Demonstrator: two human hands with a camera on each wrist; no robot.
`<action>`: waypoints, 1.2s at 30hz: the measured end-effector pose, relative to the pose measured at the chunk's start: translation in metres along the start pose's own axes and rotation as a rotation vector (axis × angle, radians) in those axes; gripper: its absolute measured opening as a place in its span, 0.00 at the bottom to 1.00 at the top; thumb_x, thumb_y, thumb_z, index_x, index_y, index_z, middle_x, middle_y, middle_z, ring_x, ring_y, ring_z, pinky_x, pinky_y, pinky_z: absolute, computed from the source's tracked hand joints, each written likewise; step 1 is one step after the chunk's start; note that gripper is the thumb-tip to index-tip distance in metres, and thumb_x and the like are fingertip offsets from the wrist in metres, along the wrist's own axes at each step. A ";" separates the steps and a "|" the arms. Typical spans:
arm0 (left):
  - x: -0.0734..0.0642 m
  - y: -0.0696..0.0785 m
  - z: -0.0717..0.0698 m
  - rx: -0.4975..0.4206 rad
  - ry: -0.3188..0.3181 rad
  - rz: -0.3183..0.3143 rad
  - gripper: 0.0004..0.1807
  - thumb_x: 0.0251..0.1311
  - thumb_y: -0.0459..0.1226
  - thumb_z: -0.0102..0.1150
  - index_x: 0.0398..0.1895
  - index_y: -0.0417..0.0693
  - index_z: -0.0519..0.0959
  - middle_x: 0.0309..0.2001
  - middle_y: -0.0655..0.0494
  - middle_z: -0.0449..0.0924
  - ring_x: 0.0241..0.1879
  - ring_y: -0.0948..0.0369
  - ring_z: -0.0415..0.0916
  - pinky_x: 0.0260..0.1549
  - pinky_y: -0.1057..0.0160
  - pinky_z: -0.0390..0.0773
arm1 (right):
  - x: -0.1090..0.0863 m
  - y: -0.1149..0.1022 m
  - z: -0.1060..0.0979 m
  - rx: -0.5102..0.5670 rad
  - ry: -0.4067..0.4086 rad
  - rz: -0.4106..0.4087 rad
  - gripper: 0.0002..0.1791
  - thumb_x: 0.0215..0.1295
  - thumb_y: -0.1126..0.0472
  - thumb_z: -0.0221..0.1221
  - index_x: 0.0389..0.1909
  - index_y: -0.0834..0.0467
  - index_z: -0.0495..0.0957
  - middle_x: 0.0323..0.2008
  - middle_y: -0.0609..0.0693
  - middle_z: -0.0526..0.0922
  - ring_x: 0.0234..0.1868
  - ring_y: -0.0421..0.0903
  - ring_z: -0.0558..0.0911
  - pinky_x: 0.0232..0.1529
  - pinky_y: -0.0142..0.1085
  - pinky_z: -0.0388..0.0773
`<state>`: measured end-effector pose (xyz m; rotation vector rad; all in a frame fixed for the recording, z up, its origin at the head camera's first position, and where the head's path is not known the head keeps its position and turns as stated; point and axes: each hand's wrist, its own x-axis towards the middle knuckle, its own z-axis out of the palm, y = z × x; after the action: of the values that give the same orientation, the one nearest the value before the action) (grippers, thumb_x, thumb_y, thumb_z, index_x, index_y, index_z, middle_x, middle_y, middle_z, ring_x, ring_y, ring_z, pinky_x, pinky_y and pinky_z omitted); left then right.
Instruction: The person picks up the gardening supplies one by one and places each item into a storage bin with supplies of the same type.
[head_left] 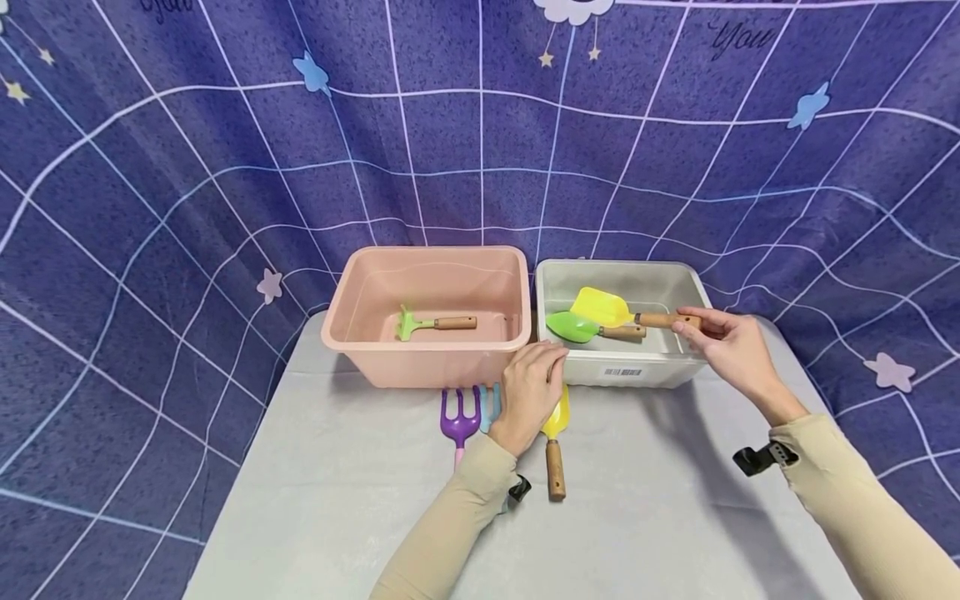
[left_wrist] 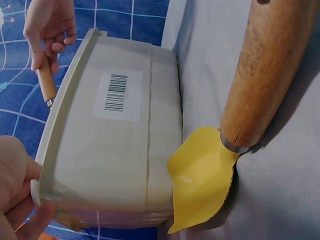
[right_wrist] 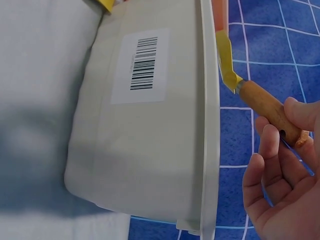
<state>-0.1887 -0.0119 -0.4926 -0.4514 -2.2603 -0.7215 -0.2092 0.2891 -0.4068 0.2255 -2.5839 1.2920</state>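
My right hand (head_left: 738, 350) pinches the end of a wooden handle on a yellow hand shovel (head_left: 602, 308). The shovel is over the grey-white bin (head_left: 637, 367), and its handle crosses above the right part of the rim. Inside that bin lies a green hand trowel (head_left: 573, 327) with a wooden handle, partly overlapped by the shovel in the head view. At the bin's front left corner, my left hand (head_left: 528, 396) grips the rim between thumb and fingers. A second yellow trowel (left_wrist: 202, 175) lies just in front of the bin, partly hidden by the left hand in the head view.
A pink bin (head_left: 427, 367) stands left of the grey-white one, with a small green rake (head_left: 408, 323) inside. On the grey tablecloth (head_left: 337, 492) lie a purple fork (head_left: 460, 425) and a light blue fork (head_left: 489, 404). A blue patterned curtain (head_left: 480, 133) hangs behind.
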 end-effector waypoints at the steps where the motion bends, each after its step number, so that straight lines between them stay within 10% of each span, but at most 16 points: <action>1: 0.000 0.000 0.000 0.000 -0.001 -0.001 0.08 0.70 0.37 0.67 0.45 0.54 0.92 0.48 0.61 0.93 0.55 0.59 0.88 0.61 0.63 0.84 | 0.000 0.001 0.001 0.002 0.001 -0.002 0.20 0.70 0.58 0.70 0.58 0.66 0.86 0.26 0.23 0.81 0.26 0.24 0.77 0.22 0.21 0.73; 36: -0.001 -0.001 0.001 -0.033 0.010 0.000 0.07 0.70 0.37 0.67 0.45 0.53 0.93 0.49 0.60 0.93 0.55 0.60 0.87 0.61 0.63 0.84 | 0.010 0.006 0.014 -0.029 -0.071 0.010 0.21 0.72 0.54 0.69 0.59 0.63 0.86 0.25 0.29 0.82 0.27 0.27 0.78 0.25 0.23 0.74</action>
<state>-0.1889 -0.0122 -0.4942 -0.4622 -2.2422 -0.7605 -0.2221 0.2811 -0.4173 0.2577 -2.6650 1.2711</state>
